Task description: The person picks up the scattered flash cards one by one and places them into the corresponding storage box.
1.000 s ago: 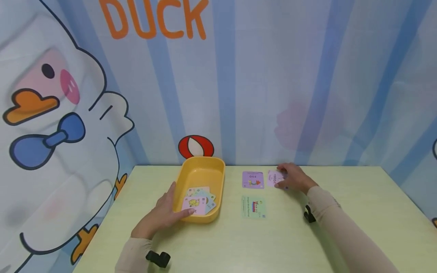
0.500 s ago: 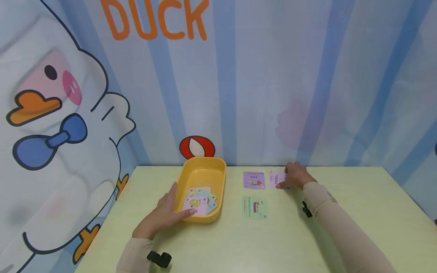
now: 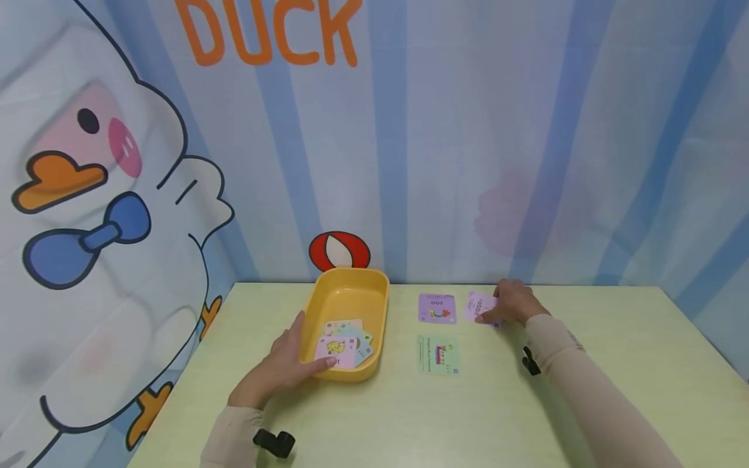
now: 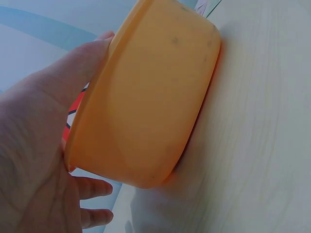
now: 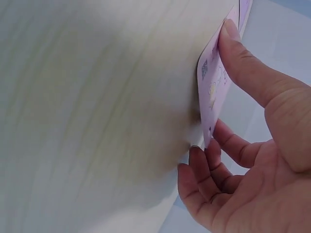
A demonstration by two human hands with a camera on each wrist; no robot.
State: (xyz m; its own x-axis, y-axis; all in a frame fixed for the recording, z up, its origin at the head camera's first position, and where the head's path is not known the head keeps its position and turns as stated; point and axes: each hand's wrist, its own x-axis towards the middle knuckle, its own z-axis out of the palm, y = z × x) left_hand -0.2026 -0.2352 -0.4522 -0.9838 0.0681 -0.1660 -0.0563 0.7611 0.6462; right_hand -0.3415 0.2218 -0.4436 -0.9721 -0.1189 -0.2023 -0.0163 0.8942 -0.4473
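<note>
the thumb [image 5: 252,68] and fingers [image 5: 238,145] of the right hand [image 3: 516,303] grip the rabbit card [image 3: 480,307] by opposite edges, with part of the card covered by the hand. the other fingertips of that hand are bent and off the card, as the right wrist view shows. the card is near the back edge of the counter [image 3: 497,416]; whether it lies quite flat there is hard to tell. the left hand [image 3: 283,359] grips the near left corner of the yellow tray [image 3: 351,302], thumb over the rim and fingers along the outer side. inside the tray, a loose pile of cards [image 3: 355,343] overlaps at the near end, a pink one on top. just left of the rabbit card, not touching it, is the purple zoo card [image 3: 437,309]. the green card [image 3: 438,355] with a red boat lies nearer the person, apart from both. behind everything hangs a blue striped curtain [image 3: 456,130] printed with a big white duck [image 3: 146,312] and a red and white ball [image 3: 339,251].
</note>
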